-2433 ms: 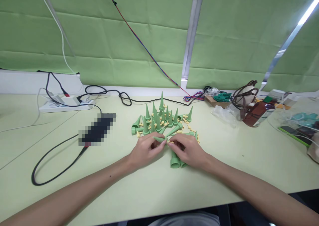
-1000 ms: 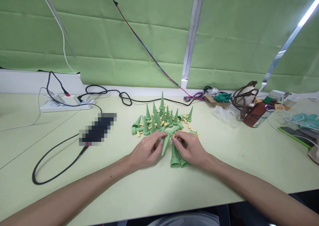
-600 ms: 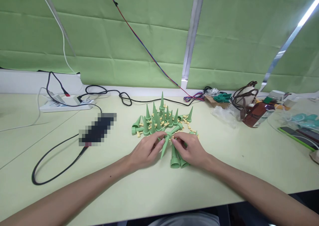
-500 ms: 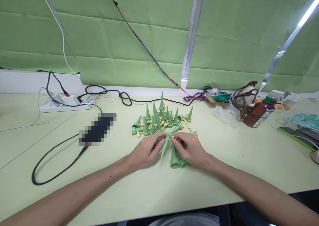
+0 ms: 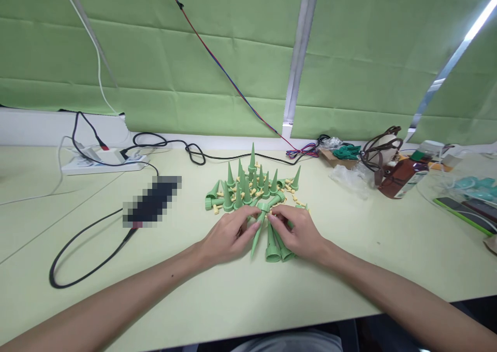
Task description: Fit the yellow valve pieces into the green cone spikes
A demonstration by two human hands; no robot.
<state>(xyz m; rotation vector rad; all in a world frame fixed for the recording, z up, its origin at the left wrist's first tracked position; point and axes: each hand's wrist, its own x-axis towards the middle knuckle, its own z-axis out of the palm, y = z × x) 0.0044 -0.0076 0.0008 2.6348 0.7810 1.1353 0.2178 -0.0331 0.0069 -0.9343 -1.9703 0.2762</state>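
My left hand (image 5: 229, 234) is closed, thumb and fingers pinching a green plastic plant watering spike (image 5: 256, 238) whose tip points down toward me. Close against its wide end, my right hand (image 5: 298, 232) pinches with thumb and fingertips. A speck of yellow shows there, seemingly a small valve, mostly hidden by the fingers. Beneath the right hand lie green spikes (image 5: 273, 251) with their open ends facing me. Just beyond both hands, several more green spikes (image 5: 227, 199) stand or lie in a cluster, with small yellow valves (image 5: 216, 209) scattered among them.
A pixelated dark device (image 5: 151, 202) with a black cable lies at left, near a white power strip (image 5: 103, 163). On the right are a brown bottle (image 5: 402, 178), clear plastic wrap (image 5: 351, 180) and a green-edged phone (image 5: 462, 213). A green curtain (image 5: 217, 67) hangs behind the table.
The held spike has shifted, its tip now lower and nearer to me. My left fingers have moved slightly along with it; my right hand has barely moved.
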